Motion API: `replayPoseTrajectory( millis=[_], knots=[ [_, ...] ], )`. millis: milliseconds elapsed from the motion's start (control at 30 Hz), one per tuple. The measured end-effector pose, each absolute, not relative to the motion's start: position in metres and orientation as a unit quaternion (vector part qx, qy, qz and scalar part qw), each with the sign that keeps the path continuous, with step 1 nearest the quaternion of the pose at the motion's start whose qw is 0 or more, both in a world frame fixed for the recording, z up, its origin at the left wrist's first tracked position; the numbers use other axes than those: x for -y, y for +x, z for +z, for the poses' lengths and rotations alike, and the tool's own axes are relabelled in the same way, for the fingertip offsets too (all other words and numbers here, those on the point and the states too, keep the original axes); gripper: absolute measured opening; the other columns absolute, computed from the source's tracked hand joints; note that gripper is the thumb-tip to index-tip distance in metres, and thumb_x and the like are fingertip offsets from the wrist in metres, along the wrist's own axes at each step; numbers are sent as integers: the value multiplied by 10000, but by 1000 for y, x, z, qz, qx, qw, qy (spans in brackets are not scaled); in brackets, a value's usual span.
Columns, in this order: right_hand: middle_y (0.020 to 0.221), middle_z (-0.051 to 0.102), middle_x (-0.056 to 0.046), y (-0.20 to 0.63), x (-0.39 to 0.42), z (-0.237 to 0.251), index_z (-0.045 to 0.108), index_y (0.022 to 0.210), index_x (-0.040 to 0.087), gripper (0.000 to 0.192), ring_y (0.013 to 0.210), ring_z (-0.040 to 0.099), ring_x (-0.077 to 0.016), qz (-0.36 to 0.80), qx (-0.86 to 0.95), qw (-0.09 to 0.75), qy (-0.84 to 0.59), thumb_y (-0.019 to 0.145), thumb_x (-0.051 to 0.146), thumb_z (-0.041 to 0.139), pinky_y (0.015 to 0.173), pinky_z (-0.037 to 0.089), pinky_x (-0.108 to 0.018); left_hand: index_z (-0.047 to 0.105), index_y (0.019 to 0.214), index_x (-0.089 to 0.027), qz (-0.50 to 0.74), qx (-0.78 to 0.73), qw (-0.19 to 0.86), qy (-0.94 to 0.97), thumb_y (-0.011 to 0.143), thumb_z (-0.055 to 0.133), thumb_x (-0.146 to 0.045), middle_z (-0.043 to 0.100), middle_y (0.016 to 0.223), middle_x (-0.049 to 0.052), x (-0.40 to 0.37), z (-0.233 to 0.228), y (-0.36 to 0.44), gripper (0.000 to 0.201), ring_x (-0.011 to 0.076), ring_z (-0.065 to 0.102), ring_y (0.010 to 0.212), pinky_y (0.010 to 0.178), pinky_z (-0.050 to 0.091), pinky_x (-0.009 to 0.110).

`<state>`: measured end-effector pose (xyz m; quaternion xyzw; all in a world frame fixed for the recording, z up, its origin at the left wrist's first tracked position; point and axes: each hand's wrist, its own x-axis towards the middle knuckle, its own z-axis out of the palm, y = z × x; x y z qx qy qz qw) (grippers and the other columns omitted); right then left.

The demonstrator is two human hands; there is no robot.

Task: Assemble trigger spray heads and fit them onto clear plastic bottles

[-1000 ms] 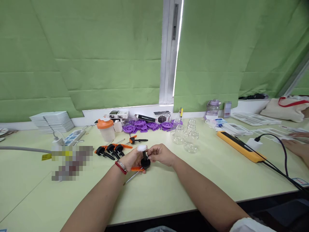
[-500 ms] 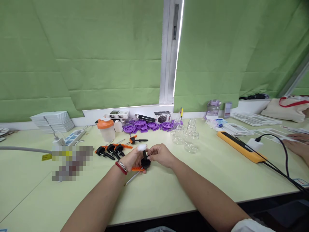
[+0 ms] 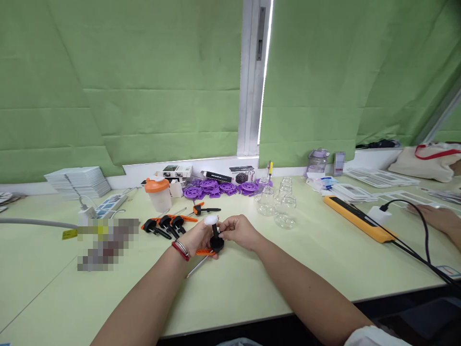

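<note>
While both grip clamp point(image 3: 215, 239) | left hand point(image 3: 196, 236), right hand point(image 3: 239, 230) seemingly closed | table point(image 3: 252, 283) near edge bare

left hand point(image 3: 196, 239): bare forearm; red band and thin silver bangle at the wrist | right hand point(image 3: 240, 231): no rings or bands seen; bare forearm; white sleeve edge showing near the frame's bottom corner

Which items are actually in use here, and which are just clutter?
In use: left hand and right hand gripping the black clamp.

Lying about: spare clamps, purple discs, glass jars, orange-lid shaker, orange power strip, stacked white cards.
</note>
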<state>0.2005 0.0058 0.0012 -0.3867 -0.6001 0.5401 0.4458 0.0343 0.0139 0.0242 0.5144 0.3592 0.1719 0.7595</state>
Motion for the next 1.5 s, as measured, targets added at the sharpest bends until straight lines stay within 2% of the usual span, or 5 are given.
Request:
replayPoseTrajectory(
  millis=[333,500,667,1100,1500],
  knots=[
    [640,613,6,197,-4,-4,633,597,133,111,598,548,-106,491,634,465,-375,570,199,718,615,447,-252,481,1057,-192,177,-346,770,507,760,376,-679,586,723,49,-19,18,32,580,215,594,506,389,404,273],
    [554,603,17,203,-7,1,634,709,133,227,523,552,-108,556,610,437,-357,565,267,749,553,448,-256,484,1054,-177,173,-345,763,518,737,389,-690,597,748,59,-15,23,33,610,207,587,489,380,395,270],
    [573,623,-5,207,-9,6,679,765,125,279,550,580,-116,546,632,421,-354,620,358,725,588,474,-274,500,1032,-163,167,-338,762,526,730,399,-699,595,741,62,-14,25,34,624,188,575,491,390,393,263],
    [669,653,-14,204,-9,5,681,767,124,279,568,591,-111,552,618,434,-355,563,297,757,628,504,-302,508,1019,-147,161,-349,753,535,726,377,-703,604,687,66,-11,27,35,642,172,541,430,377,397,268],
    [634,651,-19,206,-6,8,684,752,127,233,577,622,-134,534,632,420,-373,601,303,714,609,504,-295,541,996,-153,173,-344,757,528,727,415,-690,599,726,71,-13,25,33,614,192,577,532,422,411,269]
  ],
)
